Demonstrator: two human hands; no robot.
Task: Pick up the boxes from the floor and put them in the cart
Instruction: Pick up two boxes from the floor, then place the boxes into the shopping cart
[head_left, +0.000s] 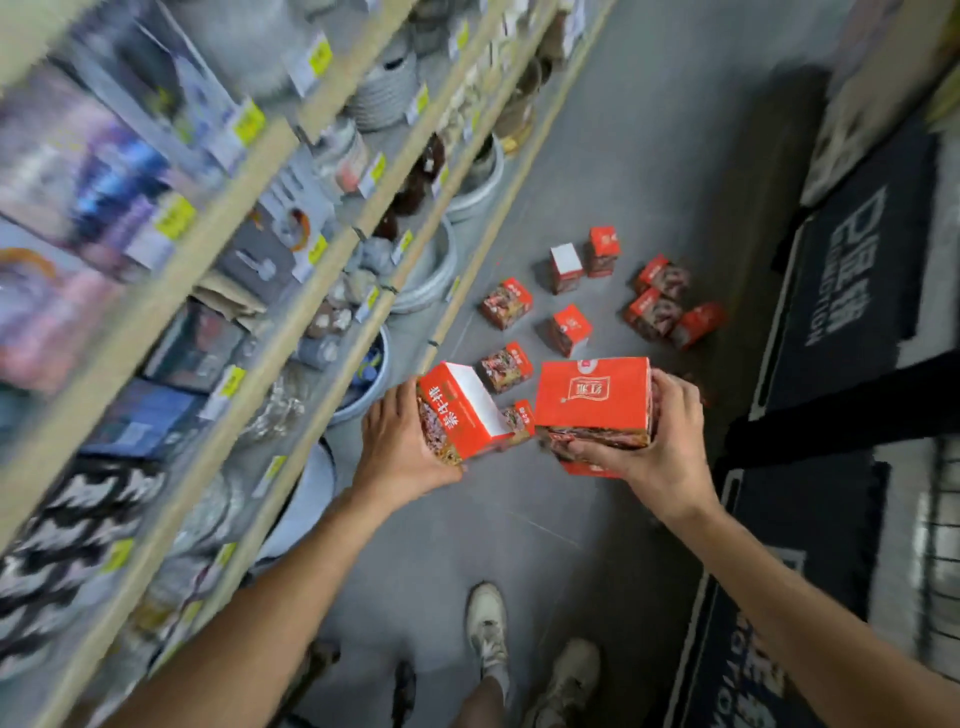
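A: We face blurred shelves; red boxes lie scattered on the gray floor.

B: Our right hand grips one box, our left hand clasps another, both held above it.
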